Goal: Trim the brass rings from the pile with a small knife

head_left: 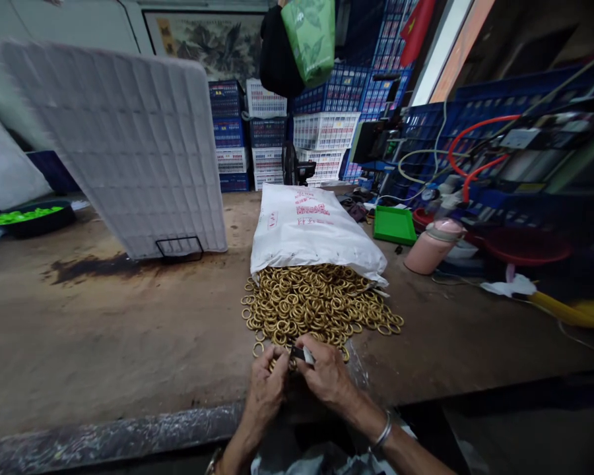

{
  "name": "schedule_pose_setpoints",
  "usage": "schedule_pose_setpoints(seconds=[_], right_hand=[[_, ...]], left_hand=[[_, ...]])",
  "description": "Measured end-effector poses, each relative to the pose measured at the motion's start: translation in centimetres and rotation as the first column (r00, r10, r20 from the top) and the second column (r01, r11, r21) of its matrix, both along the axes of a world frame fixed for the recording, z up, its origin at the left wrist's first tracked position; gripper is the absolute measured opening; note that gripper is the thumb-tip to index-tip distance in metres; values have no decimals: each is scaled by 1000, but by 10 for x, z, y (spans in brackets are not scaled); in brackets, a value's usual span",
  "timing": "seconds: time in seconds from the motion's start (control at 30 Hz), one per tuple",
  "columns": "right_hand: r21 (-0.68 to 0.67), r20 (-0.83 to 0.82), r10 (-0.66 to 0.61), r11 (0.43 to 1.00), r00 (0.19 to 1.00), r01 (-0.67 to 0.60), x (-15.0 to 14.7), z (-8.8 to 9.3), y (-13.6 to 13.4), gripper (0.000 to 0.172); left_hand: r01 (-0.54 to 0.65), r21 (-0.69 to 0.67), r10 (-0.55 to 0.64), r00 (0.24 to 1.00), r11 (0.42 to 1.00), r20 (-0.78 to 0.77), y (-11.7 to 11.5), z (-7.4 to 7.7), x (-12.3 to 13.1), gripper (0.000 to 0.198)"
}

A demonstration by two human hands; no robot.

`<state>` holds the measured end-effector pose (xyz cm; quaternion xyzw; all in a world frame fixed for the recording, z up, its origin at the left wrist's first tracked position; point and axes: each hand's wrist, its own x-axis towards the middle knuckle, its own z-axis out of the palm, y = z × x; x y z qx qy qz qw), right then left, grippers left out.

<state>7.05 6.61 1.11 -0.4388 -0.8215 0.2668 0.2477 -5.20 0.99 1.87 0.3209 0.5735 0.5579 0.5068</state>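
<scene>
A heap of brass-coloured rings (309,300) spills from the mouth of a white woven sack (317,227) onto the table. Both hands meet at the near edge of this heap. My left hand (267,382) is closed, with thumb and fingers pinched around a brass ring (272,363) that is partly hidden by the fingers. In my right hand (327,375) is a small hand tool (301,355) with a dark end and a pale grey part, its tip close to the left fingertips. The tool's exact kind is too small to tell.
On the brown table (178,343), a white ribbed panel (143,145) stands in a black wire holder (181,247). To the right are a green tray (395,224), a pink flask (433,247) and red hoses (468,145). Stacked crates (327,132) line the back.
</scene>
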Motion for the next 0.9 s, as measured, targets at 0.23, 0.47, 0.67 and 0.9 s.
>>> schedule_pose_setpoints(seconds=[0.23, 0.47, 0.67, 0.9], right_hand=[[-379, -328, -122, 925, 937, -12, -4, -4, 4, 18], [-763, -401, -289, 630, 869, -143, -2, -3, -7, 35], [-587, -377, -274, 809, 885, 0, 0, -8, -4, 29], [-352, -263, -160, 934, 952, 60, 5, 0, -4, 23]], left_hand=[[2, 18, 0, 995, 1000, -97, 2, -16, 4, 31], [-2, 51, 10, 989, 999, -147, -3, -13, 10, 29], [87, -63, -88, 996, 994, -20, -6, -13, 12, 34], [166, -107, -147, 976, 980, 163, -8, -10, 16, 35]])
